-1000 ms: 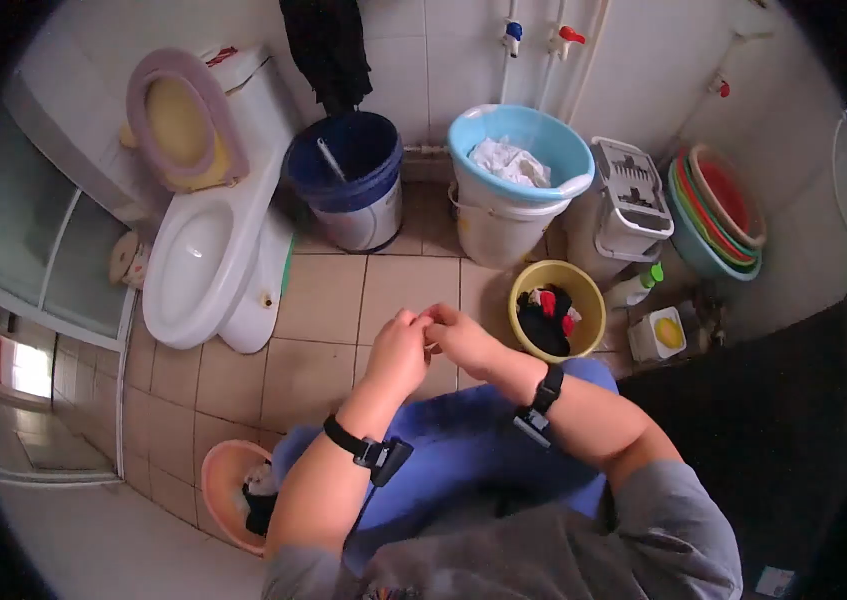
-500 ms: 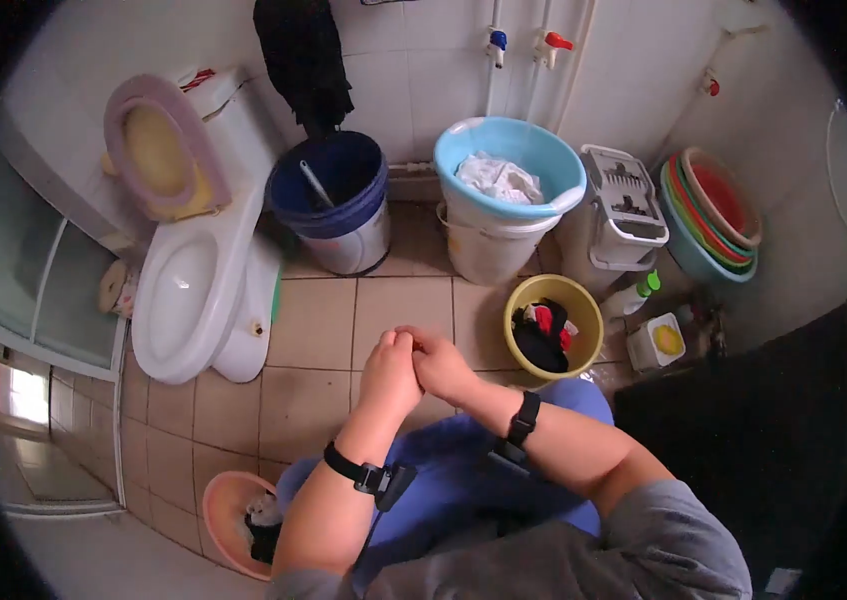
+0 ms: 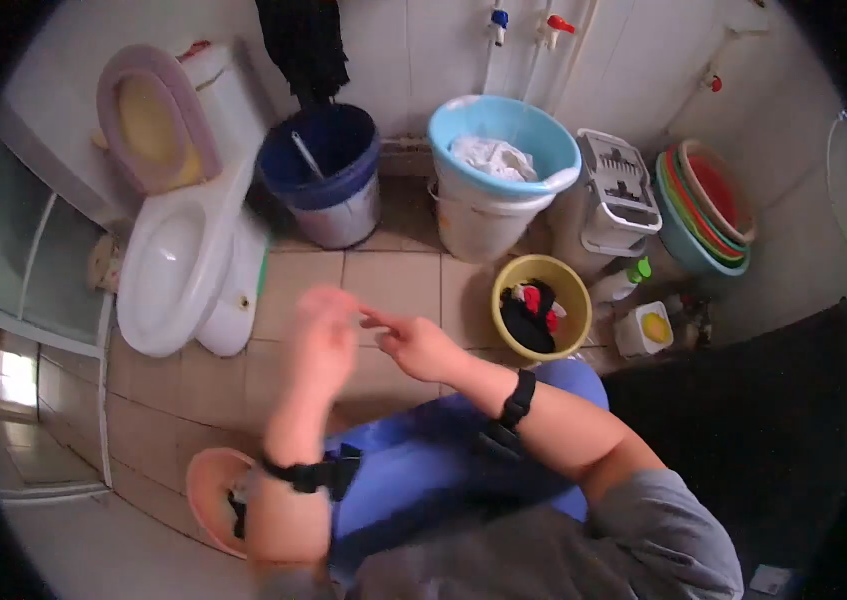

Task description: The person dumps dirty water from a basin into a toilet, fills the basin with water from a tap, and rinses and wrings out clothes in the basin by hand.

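My left hand is smeared by motion above the floor tiles, left of centre; its fingers do not show clearly. Just to its right is my right hand, with the index finger stretched toward the left hand and the other fingers partly bent. It holds nothing that I can see. The fingertips come close to the left hand, but whether they touch I cannot tell. Black straps circle both wrists. Nearest the right hand stands a yellow basin with dark, red and white clothes inside.
A pink basin with clothes sits by my left leg. Along the back are a toilet, a dark blue bucket, a light blue basin on a white bucket, and stacked basins. A green-topped bottle stands right.
My hands were clasped together and have come apart. The left hand has moved left and is blurred. The right index finger is now extended. The whole view has shifted slightly.
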Tool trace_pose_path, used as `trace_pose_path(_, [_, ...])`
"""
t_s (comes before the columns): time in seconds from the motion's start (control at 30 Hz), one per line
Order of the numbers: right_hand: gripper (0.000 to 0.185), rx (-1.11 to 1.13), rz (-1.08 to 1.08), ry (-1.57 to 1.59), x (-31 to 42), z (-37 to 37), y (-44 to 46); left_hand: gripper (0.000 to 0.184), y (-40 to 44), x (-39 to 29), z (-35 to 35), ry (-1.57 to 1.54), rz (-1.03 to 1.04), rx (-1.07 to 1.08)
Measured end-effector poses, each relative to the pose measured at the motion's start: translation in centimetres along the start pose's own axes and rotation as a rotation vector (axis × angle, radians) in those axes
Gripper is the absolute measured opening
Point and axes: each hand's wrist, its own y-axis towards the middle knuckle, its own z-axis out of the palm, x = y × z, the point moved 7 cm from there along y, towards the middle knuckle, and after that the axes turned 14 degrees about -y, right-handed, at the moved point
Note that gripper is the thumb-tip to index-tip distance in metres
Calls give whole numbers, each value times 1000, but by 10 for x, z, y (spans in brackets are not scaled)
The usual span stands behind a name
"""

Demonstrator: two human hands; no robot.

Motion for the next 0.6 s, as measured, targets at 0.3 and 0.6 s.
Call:
trace_pose_path(0.3, [42, 181, -21, -108, 4, 18, -14, 33, -64, -216, -178, -310, 1031, -731])
trace_pose_path(0.6, [39, 217, -16, -121, 14, 30, -25, 33, -83, -234, -180, -327, 1085, -737])
